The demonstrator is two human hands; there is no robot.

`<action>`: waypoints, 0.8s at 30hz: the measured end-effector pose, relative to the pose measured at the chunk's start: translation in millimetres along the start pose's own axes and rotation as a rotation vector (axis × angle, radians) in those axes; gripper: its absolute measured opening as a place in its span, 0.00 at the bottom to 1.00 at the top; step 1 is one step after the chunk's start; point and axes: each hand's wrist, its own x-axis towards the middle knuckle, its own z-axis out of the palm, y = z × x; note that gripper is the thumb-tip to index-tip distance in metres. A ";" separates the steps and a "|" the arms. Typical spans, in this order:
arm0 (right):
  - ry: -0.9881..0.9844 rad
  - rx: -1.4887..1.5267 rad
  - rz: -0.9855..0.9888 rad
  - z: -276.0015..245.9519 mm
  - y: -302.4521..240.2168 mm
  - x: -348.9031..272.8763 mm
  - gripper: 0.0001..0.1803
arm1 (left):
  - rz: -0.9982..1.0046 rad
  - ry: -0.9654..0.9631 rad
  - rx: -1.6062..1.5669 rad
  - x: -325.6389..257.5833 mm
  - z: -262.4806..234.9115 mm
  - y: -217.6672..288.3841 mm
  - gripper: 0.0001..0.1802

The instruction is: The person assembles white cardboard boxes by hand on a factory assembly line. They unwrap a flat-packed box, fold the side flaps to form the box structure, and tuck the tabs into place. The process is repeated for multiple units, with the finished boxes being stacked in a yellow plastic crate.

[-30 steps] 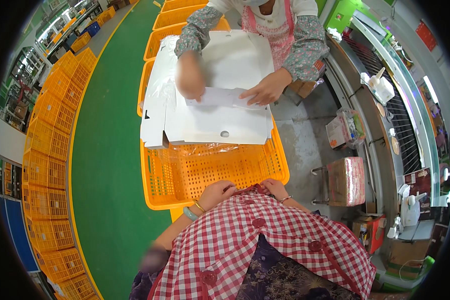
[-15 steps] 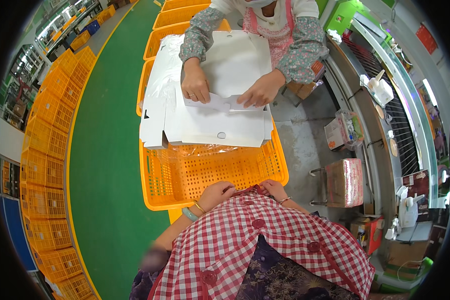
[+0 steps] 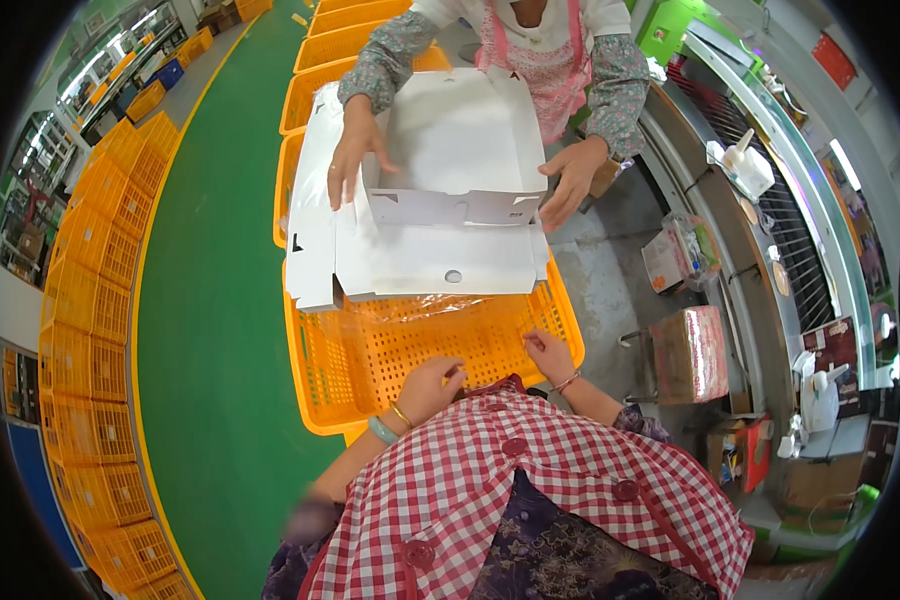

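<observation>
Orange plastic crate point(image 3: 410, 345), visible part longest left to right, looks perforated beneath white cardboard point(image 3: 430, 255); your left hand point(image 3: 431, 387) and right hand point(image 3: 553, 357) curl half-open, empty.

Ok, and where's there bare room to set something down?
Green floor lies bare between the left row of orange plastic crates and the near perforated orange plastic crate. Inside it, there's room between the clear plastic film and your left hand and right hand. The white cardboard box is crowded by another person's hands.
</observation>
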 end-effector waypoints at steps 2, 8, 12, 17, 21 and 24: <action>0.120 -0.071 -0.061 -13.3 -10.5 8.6 0.17 | 0.162 0.193 0.206 10.6 -11.6 9.0 0.15; 0.399 -0.420 -0.287 -53.6 -32.6 41.0 0.30 | 0.354 0.392 0.657 58.6 -65.8 -28.3 0.31; 0.434 -0.492 -0.356 -70.6 -31.1 65.3 0.33 | 0.365 0.310 0.783 84.0 -92.3 -58.0 0.36; 0.319 -0.593 -0.438 -78.1 -32.2 84.8 0.35 | 0.337 0.221 0.820 97.0 -106.9 -74.4 0.35; 0.168 -0.605 -0.564 -79.0 -37.9 96.3 0.37 | 0.327 0.129 0.840 98.8 -122.7 -70.7 0.36; 0.135 -0.496 -0.612 -76.5 -52.4 95.1 0.41 | 0.313 0.207 0.737 92.8 -133.1 -61.4 0.33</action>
